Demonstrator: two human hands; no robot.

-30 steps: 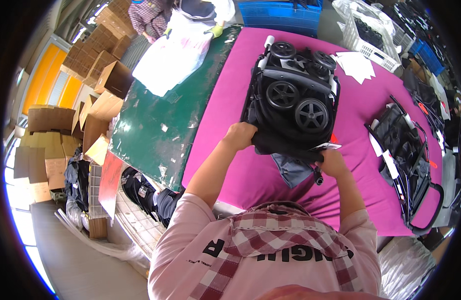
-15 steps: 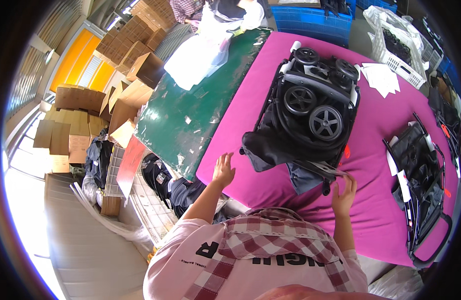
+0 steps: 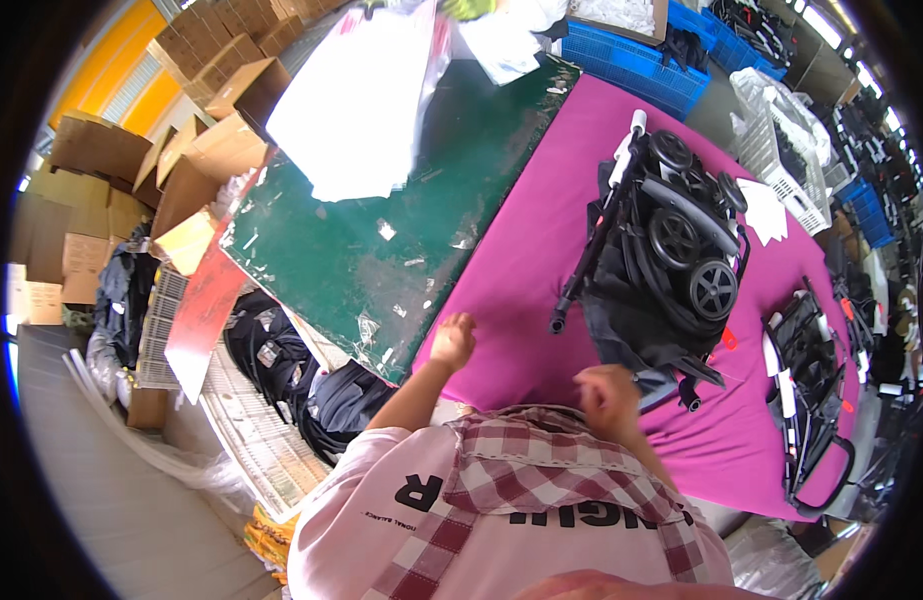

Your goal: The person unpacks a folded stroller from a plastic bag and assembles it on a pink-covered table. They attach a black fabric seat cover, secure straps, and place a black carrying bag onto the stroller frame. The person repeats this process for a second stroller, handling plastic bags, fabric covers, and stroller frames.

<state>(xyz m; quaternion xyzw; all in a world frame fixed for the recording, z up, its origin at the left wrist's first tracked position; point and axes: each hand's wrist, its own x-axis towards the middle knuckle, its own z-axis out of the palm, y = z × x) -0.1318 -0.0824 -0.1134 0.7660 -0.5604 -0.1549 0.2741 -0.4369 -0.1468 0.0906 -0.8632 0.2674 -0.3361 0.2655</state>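
A folded black stroller frame (image 3: 666, 245) lies on the pink cloth-covered table (image 3: 511, 270), its grey-spoked wheels turned up and its dark fabric bunched between the tubes. My left hand (image 3: 453, 341) hovers over the cloth's left edge, near the green tabletop, with fingers curled in and nothing visible in them. Just in front of my body is my right hand (image 3: 609, 395), left of the stroller's lower end. Motion smears its fingers, and I see no object in it. Neither hand appears to grip the stroller.
A second folded black frame (image 3: 806, 375) lies at the right. White papers (image 3: 764, 212) rest beyond the stroller. White plastic sheeting (image 3: 356, 105) covers part of the green table (image 3: 361, 260), with a gloved hand (image 3: 468, 8) behind it. Cardboard boxes (image 3: 216, 150) stand left; blue crates (image 3: 636, 65) stand behind.
My right hand has left the stroller's lower end and moved left toward my body. My left hand's fingers have curled in. The stroller appears farther right and turned; the whole view has shifted.
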